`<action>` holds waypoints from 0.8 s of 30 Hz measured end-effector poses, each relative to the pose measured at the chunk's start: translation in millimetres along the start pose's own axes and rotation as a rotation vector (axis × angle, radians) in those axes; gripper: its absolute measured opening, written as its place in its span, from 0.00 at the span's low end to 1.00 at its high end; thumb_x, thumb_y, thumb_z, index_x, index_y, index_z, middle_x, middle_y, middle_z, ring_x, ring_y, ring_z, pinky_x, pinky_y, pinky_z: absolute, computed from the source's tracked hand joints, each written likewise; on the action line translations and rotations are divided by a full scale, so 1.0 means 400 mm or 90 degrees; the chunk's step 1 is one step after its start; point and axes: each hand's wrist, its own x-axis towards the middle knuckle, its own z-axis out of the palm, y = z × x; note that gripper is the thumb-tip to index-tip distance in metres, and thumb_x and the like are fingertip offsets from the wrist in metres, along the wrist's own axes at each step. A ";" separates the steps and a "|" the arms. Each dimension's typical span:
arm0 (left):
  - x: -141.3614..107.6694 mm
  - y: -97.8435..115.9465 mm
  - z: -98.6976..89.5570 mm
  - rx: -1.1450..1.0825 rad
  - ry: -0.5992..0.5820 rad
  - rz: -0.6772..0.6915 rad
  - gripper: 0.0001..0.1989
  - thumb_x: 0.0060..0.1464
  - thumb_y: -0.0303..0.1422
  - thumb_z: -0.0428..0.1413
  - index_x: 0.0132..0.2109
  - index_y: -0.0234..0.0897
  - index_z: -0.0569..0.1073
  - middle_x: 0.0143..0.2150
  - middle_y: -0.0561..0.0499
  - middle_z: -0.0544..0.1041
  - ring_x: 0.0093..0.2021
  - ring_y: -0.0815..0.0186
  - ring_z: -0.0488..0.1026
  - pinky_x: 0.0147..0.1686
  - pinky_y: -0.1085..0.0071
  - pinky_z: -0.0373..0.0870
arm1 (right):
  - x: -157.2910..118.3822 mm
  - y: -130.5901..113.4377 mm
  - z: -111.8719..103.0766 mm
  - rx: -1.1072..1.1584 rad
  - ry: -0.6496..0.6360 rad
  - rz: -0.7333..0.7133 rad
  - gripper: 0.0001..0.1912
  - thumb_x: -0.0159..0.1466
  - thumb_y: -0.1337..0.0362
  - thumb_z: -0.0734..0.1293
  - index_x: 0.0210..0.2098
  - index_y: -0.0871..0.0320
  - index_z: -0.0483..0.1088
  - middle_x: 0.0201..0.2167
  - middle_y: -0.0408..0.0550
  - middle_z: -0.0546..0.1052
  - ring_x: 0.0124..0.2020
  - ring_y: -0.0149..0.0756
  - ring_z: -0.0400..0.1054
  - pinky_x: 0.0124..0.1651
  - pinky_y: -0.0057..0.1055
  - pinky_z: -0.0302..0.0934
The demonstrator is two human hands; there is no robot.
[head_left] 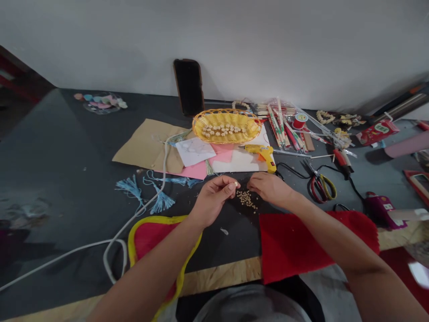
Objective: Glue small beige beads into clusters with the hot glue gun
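My left hand (212, 200) pinches a small cream bead (236, 184) between thumb and forefinger, just above the dark grey tabletop (67, 179). A loose pile of similar tan beads (246, 199) lies between my hands. My right hand (268, 188) rests palm down at the pile's right edge, its fingers together; nothing shows in them. Behind my hands lies a yellow hot glue gun (263, 154). Farther back stands a yellow wicker basket (226, 126) holding pale bead-like flowers.
Blue tassels (161, 202) and a white cord (134, 219) lie left of my hands. Red-handled scissors (322, 188) lie to the right. Red felt (315, 241) and a yellow-edged red cloth (154, 237) lie near the table's front edge. Craft sticks, paper sheets and a phone (189, 87) stand behind.
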 end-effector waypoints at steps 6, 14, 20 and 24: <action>-0.006 0.004 0.008 0.012 0.000 -0.024 0.12 0.44 0.38 0.67 0.30 0.35 0.78 0.27 0.53 0.73 0.27 0.72 0.63 0.30 0.73 0.59 | -0.048 -0.040 -0.015 0.152 0.195 0.067 0.07 0.66 0.72 0.63 0.34 0.59 0.72 0.34 0.50 0.76 0.37 0.35 0.72 0.42 0.31 0.68; -0.023 -0.004 0.021 0.043 -0.042 -0.072 0.11 0.46 0.37 0.67 0.31 0.33 0.78 0.29 0.52 0.73 0.29 0.72 0.65 0.32 0.74 0.60 | -0.064 -0.158 -0.013 0.359 0.470 0.159 0.04 0.62 0.71 0.68 0.35 0.56 0.75 0.32 0.46 0.77 0.35 0.32 0.73 0.38 0.28 0.69; -0.024 -0.010 0.022 0.057 -0.079 -0.073 0.10 0.47 0.37 0.66 0.31 0.33 0.77 0.28 0.53 0.73 0.30 0.71 0.65 0.33 0.74 0.61 | -0.053 -0.163 -0.005 0.379 0.476 0.128 0.05 0.62 0.71 0.69 0.35 0.56 0.75 0.31 0.47 0.76 0.34 0.33 0.72 0.38 0.30 0.69; -0.025 -0.009 0.021 0.074 -0.089 -0.065 0.10 0.48 0.37 0.65 0.31 0.33 0.77 0.29 0.52 0.73 0.30 0.71 0.65 0.33 0.73 0.61 | -0.054 -0.161 -0.002 0.366 0.475 0.108 0.05 0.62 0.71 0.69 0.36 0.56 0.76 0.31 0.47 0.76 0.34 0.33 0.72 0.38 0.31 0.69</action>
